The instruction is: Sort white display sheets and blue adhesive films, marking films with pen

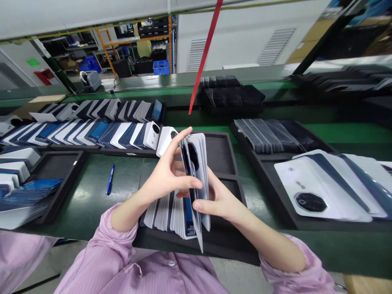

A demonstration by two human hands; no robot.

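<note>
My left hand (171,169) and my right hand (214,196) grip a small stack of phone back covers (200,159), held upright above a black tray (226,241). The left thumb presses the near face, with fingers behind it; the right thumb lies lower on the stack. Dark camera windows show near the top of the covers. Beneath my hands, rows of white and dark blue covers (165,214) stand in the tray. One white cover (165,139) leans at the tray's back left corner, behind my left hand.
A blue pen (110,179) lies on the green table (94,175). Trays of covers (128,134) line the back left and left edge. At right, a tray (275,192) holds fanned white and blue covers (324,183) and dark ones. A red strip (205,57) hangs in front.
</note>
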